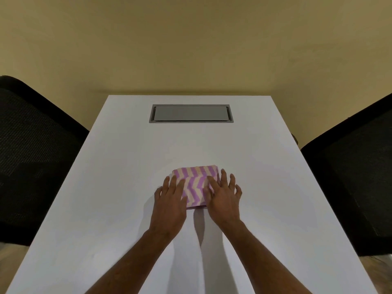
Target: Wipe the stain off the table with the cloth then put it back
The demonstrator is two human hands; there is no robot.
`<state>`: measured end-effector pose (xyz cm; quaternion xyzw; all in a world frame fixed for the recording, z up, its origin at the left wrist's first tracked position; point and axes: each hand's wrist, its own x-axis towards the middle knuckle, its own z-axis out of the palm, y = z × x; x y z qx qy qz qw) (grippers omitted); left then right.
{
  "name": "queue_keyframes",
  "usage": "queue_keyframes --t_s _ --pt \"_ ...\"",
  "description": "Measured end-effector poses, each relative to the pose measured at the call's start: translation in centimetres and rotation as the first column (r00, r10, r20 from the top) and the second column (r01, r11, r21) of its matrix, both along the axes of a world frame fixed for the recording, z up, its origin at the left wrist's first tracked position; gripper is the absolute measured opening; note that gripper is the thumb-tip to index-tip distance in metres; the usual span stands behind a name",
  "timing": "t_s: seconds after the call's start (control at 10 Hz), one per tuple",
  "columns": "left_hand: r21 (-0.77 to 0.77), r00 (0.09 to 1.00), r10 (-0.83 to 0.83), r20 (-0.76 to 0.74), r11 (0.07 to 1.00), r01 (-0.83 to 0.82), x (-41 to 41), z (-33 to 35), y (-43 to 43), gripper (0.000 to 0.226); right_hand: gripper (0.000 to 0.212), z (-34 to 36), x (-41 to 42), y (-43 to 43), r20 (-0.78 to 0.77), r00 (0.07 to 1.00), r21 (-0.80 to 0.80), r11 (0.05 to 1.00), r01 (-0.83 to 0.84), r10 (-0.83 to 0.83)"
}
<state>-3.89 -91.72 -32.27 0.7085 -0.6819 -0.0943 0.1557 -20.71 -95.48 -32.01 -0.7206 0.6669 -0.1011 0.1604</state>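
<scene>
Seen from the head camera, a folded cloth (196, 185) with purple and cream zigzag stripes lies on a white tabletop (127, 166). The left hand (170, 200) and right hand (222, 197) both rest flat on its sides, fingers spread, gripping nothing. A grey recessed panel (191, 113) sits farther back. Black mesh chairs (31, 145) flank the tabletop.

Folded purple-and-cream zigzag cloth (196, 185) lies on white table (118, 166). Left hand (169, 201) and right hand (222, 198) rest flat, fingers spread, on cloth sides. Grey rectangular hatch (191, 113) further back.
</scene>
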Motion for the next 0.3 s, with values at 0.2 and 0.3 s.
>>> queue_keyframes --t_s 0.2,0.3 --pt "-0.179 0.996 -0.010 -0.085 0.984 -0.005 0.3 3.0 4.2 0.055 0.067 2.8 0.9 4.7 0.175 0.983 -0.131 0.988 0.084 -0.061" --pt "-0.176 0.984 0.031 -0.173 0.982 -0.062 0.4 5.8 6.7 0.057 0.060 4.1 1.6 7.3 0.224 0.973 -0.190 0.977 0.098 -0.054"
